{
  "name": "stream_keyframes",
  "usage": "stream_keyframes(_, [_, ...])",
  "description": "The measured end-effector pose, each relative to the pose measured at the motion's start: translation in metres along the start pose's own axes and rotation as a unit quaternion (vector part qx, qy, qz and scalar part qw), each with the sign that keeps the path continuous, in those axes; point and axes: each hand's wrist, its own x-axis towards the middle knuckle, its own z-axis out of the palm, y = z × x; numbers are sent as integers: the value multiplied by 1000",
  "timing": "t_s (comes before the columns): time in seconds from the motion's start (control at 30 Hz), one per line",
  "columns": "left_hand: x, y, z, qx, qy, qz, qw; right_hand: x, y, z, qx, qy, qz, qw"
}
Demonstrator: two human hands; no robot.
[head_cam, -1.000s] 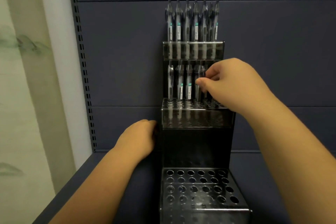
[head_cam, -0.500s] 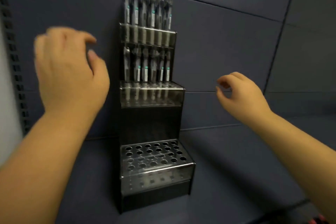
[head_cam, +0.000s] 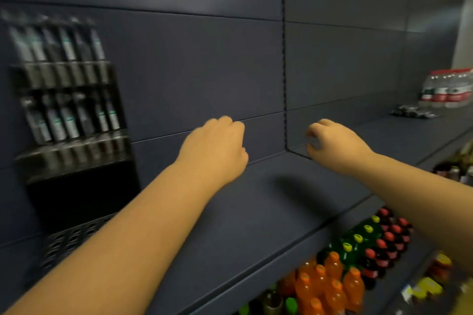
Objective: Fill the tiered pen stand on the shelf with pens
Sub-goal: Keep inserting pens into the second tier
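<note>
Nearest, at six o'clock below the shelf edge, rows of orange, green and red drink bottles (head_cam: pixel 332 281) stand on a lower shelf. Above them two bare forearms reach over the dark shelf (head_cam: pixel 268 202): the left hand (head_cam: pixel 217 151) at centre and the right hand (head_cam: pixel 335 143) toward two o'clock, both loosely curled and holding nothing. The tiered pen stand (head_cam: pixel 71 135) sits at nine o'clock, upper tiers holding pens (head_cam: pixel 64 120), lowest tier empty; this looks like a fetching step, perhaps toward the small packs (head_cam: pixel 412 111) beside water bottles (head_cam: pixel 448 89) at two o'clock.
</note>
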Motion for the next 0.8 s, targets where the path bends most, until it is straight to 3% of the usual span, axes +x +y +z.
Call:
stream_keyframes(0.2, [78, 129, 71, -68, -137, 32, 988, -28, 158, 0, 9, -38, 115, 993])
stream_keyframes(0.5, [172, 280, 147, -107, -217, 59, 969, -59, 346, 0, -17, -67, 185, 980])
stream_keyframes(0.8, [289, 358, 219, -226, -258, 9, 939, -27, 471, 24, -56, -39, 212, 975])
